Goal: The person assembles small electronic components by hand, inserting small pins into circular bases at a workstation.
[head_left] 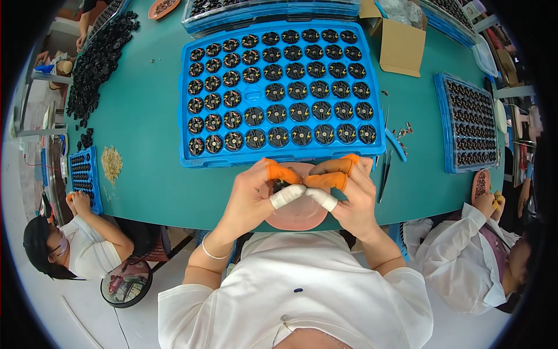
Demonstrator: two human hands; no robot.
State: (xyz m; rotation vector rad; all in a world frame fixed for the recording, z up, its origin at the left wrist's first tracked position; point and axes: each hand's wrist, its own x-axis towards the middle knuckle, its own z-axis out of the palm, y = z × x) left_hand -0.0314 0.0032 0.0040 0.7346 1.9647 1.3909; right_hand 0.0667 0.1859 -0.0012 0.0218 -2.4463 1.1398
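Just in front of the blue tray [244, 158], my two hands meet over a pink dish [296, 220]. My left hand [251, 187], with orange and white finger covers, is closed on a small black part [280, 185], mostly hidden by the fingers. My right hand [353, 192], also wearing finger covers, pinches at the same spot; what lies between its fingertips is too small to make out. Rows of round black parts [297, 90] fill the tray's pockets; one pocket [252, 93] left of the middle shows bare blue.
Right of the tray lie tweezers [385, 174] and blue-handled pliers [396, 145]. A cardboard box [401, 46] and another filled tray [472, 125] stand beyond. A heap of black parts [99, 70] lies at left. Two people work at the table's sides.
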